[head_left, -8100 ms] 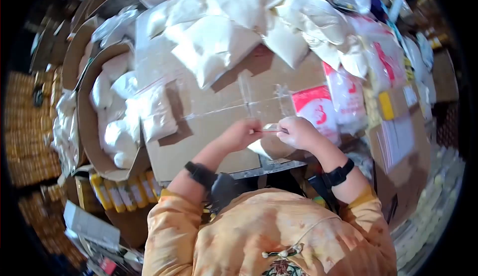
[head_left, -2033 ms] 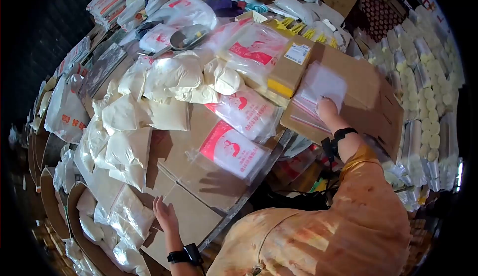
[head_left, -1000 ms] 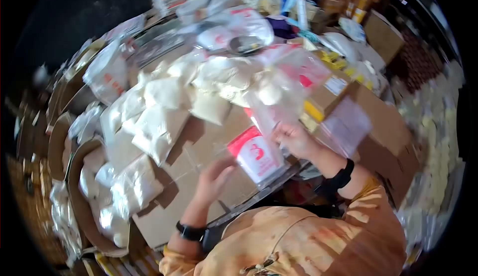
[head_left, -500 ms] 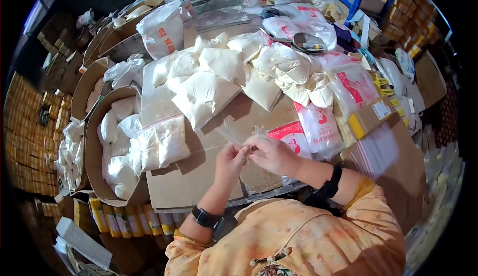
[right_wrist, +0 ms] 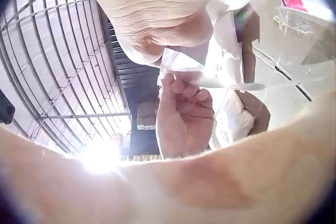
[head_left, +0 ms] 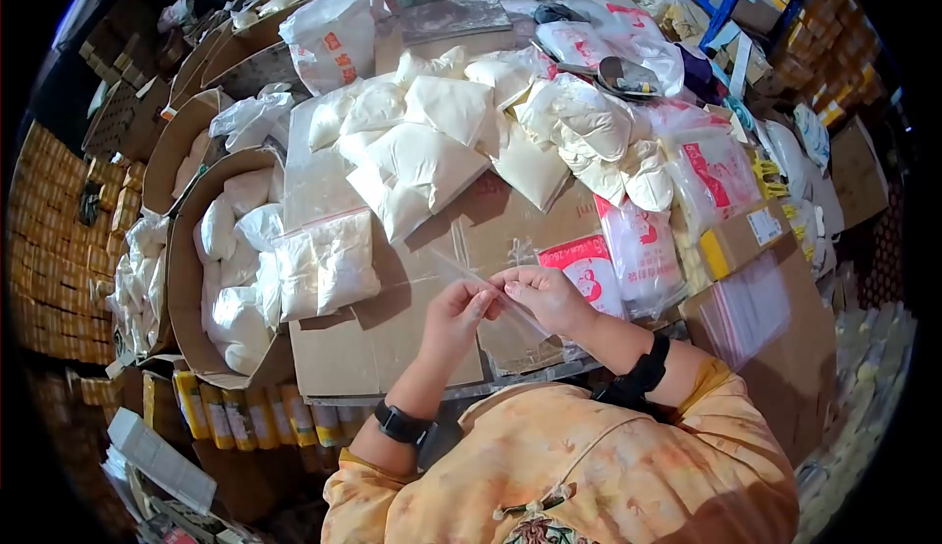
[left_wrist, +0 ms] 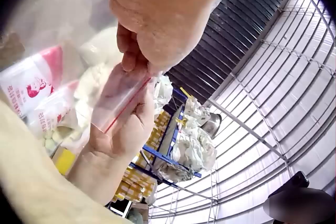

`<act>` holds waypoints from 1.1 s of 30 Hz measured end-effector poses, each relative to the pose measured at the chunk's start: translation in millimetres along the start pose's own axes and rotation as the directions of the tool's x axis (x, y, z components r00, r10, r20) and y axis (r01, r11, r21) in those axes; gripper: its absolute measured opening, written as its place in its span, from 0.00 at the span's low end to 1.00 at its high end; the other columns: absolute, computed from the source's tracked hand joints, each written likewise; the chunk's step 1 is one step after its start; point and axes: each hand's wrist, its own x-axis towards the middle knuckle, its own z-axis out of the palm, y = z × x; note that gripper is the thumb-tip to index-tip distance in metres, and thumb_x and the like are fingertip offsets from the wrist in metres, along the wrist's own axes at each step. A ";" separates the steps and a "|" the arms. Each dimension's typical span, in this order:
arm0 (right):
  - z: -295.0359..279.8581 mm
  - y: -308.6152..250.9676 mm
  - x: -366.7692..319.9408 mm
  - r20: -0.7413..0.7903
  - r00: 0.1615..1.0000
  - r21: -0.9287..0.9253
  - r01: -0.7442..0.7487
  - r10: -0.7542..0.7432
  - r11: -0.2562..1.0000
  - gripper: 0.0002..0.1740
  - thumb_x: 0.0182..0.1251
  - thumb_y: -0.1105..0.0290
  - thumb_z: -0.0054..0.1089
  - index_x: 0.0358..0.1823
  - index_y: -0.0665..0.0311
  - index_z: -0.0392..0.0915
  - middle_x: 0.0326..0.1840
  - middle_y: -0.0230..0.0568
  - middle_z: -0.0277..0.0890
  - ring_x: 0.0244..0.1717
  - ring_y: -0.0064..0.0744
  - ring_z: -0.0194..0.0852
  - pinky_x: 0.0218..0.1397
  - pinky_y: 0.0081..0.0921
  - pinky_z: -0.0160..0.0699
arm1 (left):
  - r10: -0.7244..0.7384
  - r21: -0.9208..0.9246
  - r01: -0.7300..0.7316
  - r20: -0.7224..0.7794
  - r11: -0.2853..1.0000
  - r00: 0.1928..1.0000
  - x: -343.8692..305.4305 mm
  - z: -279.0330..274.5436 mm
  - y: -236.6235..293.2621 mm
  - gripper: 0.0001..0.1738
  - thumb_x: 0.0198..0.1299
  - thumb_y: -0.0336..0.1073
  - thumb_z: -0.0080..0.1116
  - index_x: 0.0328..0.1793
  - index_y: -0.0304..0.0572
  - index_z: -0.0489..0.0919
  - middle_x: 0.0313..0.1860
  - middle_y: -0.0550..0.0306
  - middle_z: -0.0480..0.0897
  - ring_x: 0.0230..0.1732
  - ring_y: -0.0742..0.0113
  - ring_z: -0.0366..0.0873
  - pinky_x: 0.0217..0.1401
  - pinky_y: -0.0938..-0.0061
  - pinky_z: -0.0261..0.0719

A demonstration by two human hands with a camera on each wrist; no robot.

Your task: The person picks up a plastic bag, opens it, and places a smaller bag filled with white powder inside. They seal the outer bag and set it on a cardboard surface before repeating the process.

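Over the front of the cardboard-covered table [head_left: 392, 348], both hands hold a clear zip-seal bag [head_left: 528, 320]. Its red seal line crosses the bag [left_wrist: 119, 106] in the left wrist view. My left hand [head_left: 457, 316] pinches the seal edge between thumb and fingers. Close beside it, my right hand [head_left: 546, 299] pinches the same edge, thumb on top. The right wrist view has the left hand [right_wrist: 186, 119] with fingers curled at the bag's corner. The bag looks flat, with nothing visible inside.
Filled bags of pale powder [head_left: 417, 166] are heaped at the back; one sealed bag [head_left: 329, 264] lies left. Beside it stands a cardboard carton [head_left: 182, 299] of white bags. Red-printed packs [head_left: 594, 274] and a stack of clear bags [head_left: 751, 309] lie right.
The right hand, on the clear-bag stack two seconds ago, has brought a bag back to the middle. The left hand has come from the left to meet it, and both now pinch its edge.
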 end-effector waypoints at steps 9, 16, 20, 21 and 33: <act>2.9 -1.6 2.5 0.028 0.998 -0.137 0.058 -0.055 0.989 0.08 0.63 0.73 0.52 0.39 0.71 0.74 0.34 0.37 0.77 0.37 0.24 0.76 0.42 0.21 0.74 | -0.027 0.009 0.027 -0.001 1.000 1.000 3.3 -0.4 -5.7 0.04 0.62 0.29 0.51 0.36 0.37 0.72 0.27 0.62 0.75 0.30 0.76 0.71 0.35 0.81 0.71; 1.0 11.6 6.6 0.172 0.982 -0.564 0.036 0.075 0.825 0.09 0.59 0.65 0.49 0.28 0.62 0.74 0.27 0.43 0.77 0.33 0.41 0.77 0.37 0.34 0.72 | -0.130 -0.018 0.135 0.166 0.991 0.977 -5.7 -18.0 -26.3 0.09 0.64 0.37 0.50 0.36 0.39 0.73 0.29 0.64 0.75 0.30 0.76 0.72 0.35 0.82 0.70; 15.5 22.0 -1.6 0.168 0.986 -0.595 0.089 0.015 0.799 0.08 0.59 0.67 0.47 0.29 0.62 0.74 0.28 0.44 0.77 0.32 0.42 0.76 0.36 0.35 0.72 | -0.223 0.115 0.214 0.070 0.970 0.972 -12.4 -15.4 -33.4 0.12 0.65 0.39 0.48 0.40 0.37 0.74 0.27 0.62 0.76 0.27 0.76 0.73 0.30 0.81 0.71; 17.9 22.6 -3.3 0.153 0.988 -0.584 0.074 0.021 0.808 0.08 0.59 0.67 0.47 0.29 0.62 0.74 0.28 0.44 0.77 0.32 0.42 0.76 0.36 0.35 0.72 | -0.225 0.125 0.216 0.063 0.968 0.972 -13.9 -16.3 -33.5 0.11 0.66 0.38 0.47 0.38 0.37 0.74 0.27 0.62 0.76 0.27 0.76 0.72 0.31 0.82 0.71; -32.2 49.3 15.4 -0.447 0.837 -0.709 -0.116 -0.316 0.696 0.09 0.55 0.66 0.52 0.24 0.64 0.69 0.23 0.50 0.73 0.27 0.53 0.72 0.30 0.44 0.70 | 0.260 0.820 -0.242 0.119 0.519 0.958 -18.4 -32.7 -11.6 0.11 0.57 0.26 0.49 0.22 0.39 0.67 0.16 0.56 0.71 0.17 0.64 0.70 0.22 0.72 0.68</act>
